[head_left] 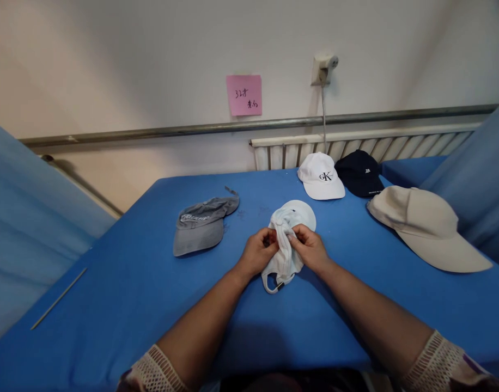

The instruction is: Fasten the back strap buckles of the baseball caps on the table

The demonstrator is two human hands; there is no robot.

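A pale, whitish baseball cap [287,260] lies in front of me on the blue cover, its brim pointing away and its back strap with a dark buckle toward me. From the left, my left hand [261,249] pinches the crumpled crown. Opposite it, my right hand [309,247] grips the crown's other side, fingers closed on the fabric. The fingertips are partly hidden in the folds. To the left rests a grey baseball cap [204,226] with white lettering, its strap end sticking up.
A white cap [321,177] with black letters and a dark navy cap [359,173] sit at the back right. Nearer on the right is a beige cap [429,226]. A thin stick [59,298] lies far left. Behind the blue-covered table [131,305] runs a wall rail [184,129].
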